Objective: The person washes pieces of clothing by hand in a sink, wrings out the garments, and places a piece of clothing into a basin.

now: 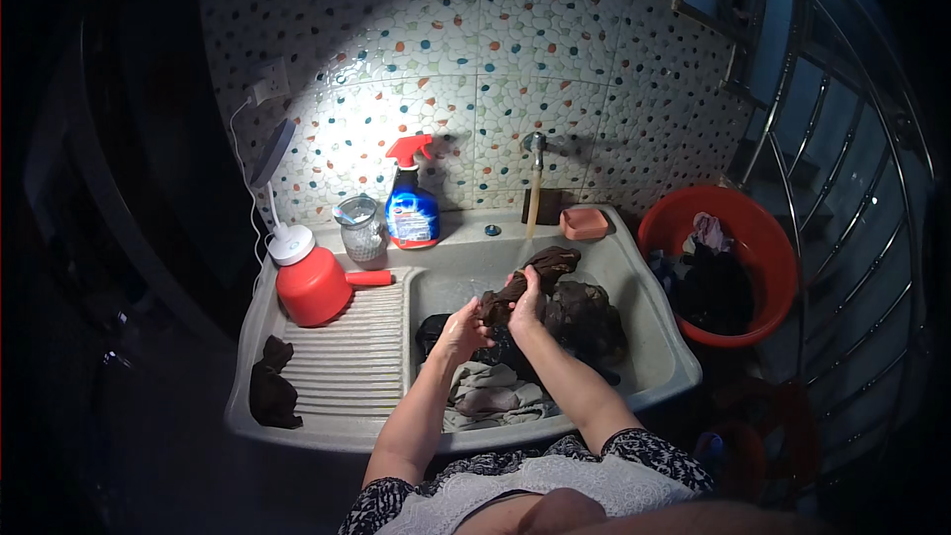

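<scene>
A wrung-together brown cloth [551,265] stretches between my hands above the sink basin [650,342]. My right hand [526,299] grips it near its middle. At its lower left end is my left hand [468,328], the fingers partly curled against the cloth; how firmly they hold is unclear. From the metal tap [538,152] runs a stream of water, just above the cloth's upper end. Beneath my hands lie dark wet garments [587,319] and, nearer to me, a crumpled light grey cloth [494,397] in the basin.
On the ribbed washboard [349,371] are a red plastic dipper [312,290] and a dark cloth [273,386]. A spray bottle [412,212], a glass cup [362,234] and a pink soap dish [584,224] line the back ledge. A red basin [776,267] with clothes stands right, near metal railings [839,141].
</scene>
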`<control>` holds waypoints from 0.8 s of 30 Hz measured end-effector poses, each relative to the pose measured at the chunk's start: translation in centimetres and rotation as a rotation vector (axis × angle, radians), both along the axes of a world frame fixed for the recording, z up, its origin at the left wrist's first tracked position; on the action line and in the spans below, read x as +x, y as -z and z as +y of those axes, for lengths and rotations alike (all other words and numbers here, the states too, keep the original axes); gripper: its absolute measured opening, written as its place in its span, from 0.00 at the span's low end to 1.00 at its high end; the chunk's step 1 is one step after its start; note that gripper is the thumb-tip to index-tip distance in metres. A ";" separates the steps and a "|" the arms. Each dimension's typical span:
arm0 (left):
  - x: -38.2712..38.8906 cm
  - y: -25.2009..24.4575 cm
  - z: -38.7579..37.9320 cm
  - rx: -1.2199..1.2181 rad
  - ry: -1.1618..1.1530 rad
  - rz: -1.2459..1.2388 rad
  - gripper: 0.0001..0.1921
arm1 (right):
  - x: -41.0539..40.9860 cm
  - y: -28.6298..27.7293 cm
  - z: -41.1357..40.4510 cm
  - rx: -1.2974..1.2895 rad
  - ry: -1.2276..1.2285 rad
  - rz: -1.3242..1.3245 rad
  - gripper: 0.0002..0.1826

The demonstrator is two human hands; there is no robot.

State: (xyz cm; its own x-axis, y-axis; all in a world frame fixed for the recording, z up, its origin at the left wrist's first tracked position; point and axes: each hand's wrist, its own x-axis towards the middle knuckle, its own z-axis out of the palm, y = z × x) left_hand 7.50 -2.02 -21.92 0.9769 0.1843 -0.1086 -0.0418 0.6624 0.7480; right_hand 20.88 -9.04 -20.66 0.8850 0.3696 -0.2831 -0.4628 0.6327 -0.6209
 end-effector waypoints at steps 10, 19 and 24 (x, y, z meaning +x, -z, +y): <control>0.3 -0.4 -0.6 -0.271 -0.578 -0.199 0.11 | -8.2 -1.2 0.4 -0.210 0.003 -0.629 0.27; -0.7 -0.6 2.1 0.005 -0.886 -0.266 0.04 | -4.8 -2.0 -3.2 0.235 -0.383 -0.278 0.29; 0.0 -0.8 0.3 -0.003 -0.708 -0.238 0.03 | -3.5 -3.1 -2.0 0.138 -0.289 -0.122 0.26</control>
State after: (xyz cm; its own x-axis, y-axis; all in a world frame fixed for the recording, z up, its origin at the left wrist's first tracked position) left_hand 7.47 -1.76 -21.10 0.6220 0.7779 0.0898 -0.6198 0.4190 0.6636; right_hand 17.35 -11.03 -17.59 0.7623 0.6375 -0.1114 -0.5628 0.5681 -0.6004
